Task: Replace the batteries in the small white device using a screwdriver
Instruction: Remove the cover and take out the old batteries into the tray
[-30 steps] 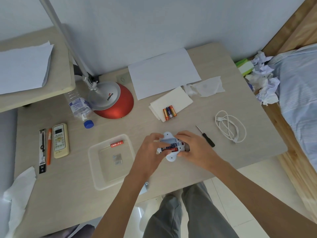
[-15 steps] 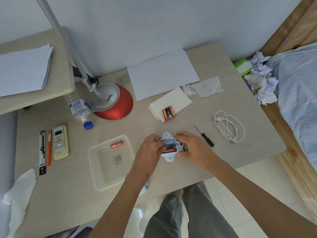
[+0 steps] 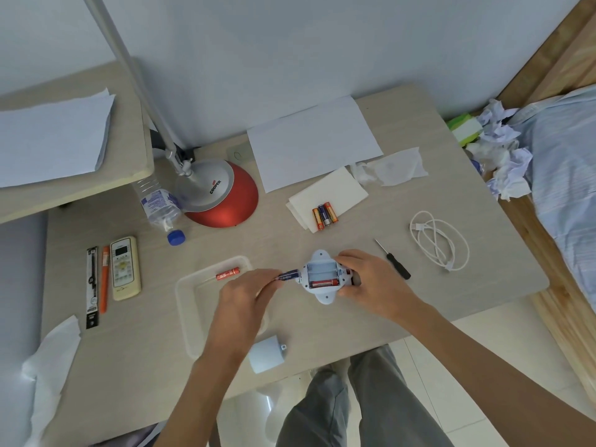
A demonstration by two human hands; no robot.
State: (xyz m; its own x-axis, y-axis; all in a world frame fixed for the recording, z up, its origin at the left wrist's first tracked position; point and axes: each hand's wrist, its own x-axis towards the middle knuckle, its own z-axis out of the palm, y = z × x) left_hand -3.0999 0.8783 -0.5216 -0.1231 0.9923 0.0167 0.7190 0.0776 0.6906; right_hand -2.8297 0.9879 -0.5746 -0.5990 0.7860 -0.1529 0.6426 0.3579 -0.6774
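The left hand [image 3: 245,293] has pulled a blue battery [image 3: 288,275] out of the white device [image 3: 323,275], pinching it at 9 o'clock; the right hand [image 3: 371,279] grips the device. One red battery [image 3: 325,282] remains inside; another [image 3: 228,273] lies in the clear tray [image 3: 183,291].

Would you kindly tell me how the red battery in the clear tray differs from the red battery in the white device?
The red battery in the clear plastic tray lies loose and tilted; the red battery in the white device sits seated in the nearest slot, level. The first is untouched; the second's device is steadied by the right hand. Both are slim and cylindrical.

Soft, even daylight; faint shadows; no glare; sharp centre; wide-angle bending at edges.
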